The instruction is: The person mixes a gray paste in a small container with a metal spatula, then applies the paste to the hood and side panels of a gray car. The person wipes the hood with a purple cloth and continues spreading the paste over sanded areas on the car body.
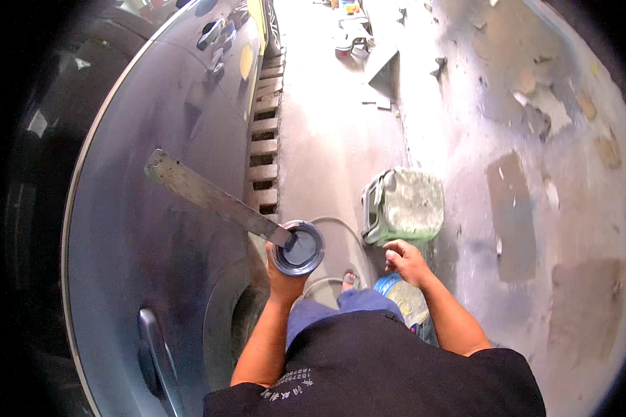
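Note:
My left hand (285, 281) is wrapped round a small open can of dark grey-blue paint (300, 250), held upright beside the car door. A long, flat stirring stick (209, 198), stained and worn, leans out of the can toward the upper left, its lower end dipped in the paint. To the right, my right hand (407, 262) hovers in front of a paint-spattered stool (414, 205). Its fingers are curled in, and nothing shows in them. Below that hand stands a round bucket (405, 295) with a blue rim and a pale, stained top.
A dark grey car panel (167, 104) with a door handle (158, 354) fills the left side. Slatted floor grating (263, 149) runs alongside it. On the right rises a patched, paint-marked wall (466, 139). Assorted containers (355, 35) and flat sheets (379, 76) lie farther ahead.

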Motion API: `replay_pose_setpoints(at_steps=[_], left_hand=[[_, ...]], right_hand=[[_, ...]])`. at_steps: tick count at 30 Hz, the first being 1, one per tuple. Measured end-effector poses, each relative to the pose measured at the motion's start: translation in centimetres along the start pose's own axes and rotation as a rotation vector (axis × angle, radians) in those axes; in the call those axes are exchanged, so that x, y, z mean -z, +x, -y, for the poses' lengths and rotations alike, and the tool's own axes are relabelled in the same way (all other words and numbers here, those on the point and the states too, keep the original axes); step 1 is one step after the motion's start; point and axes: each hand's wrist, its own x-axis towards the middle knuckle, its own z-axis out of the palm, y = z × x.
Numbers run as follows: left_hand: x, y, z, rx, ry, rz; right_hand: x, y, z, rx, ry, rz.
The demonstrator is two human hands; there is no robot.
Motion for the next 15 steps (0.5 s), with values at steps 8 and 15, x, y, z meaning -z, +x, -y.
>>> replay_pose_setpoints(at_steps=[8, 15], left_hand=[[-5.2, 22.4, 4.6, -0.05, 0.027, -0.044], [-8.8, 44.6, 11.2, -0.011, -0.036, 0.044]], right_hand=[[7.6, 20.7, 7.2, 0.075, -0.175, -0.222], [18.3, 30.6, -9.8, -0.49, -0.566, -0.176]])
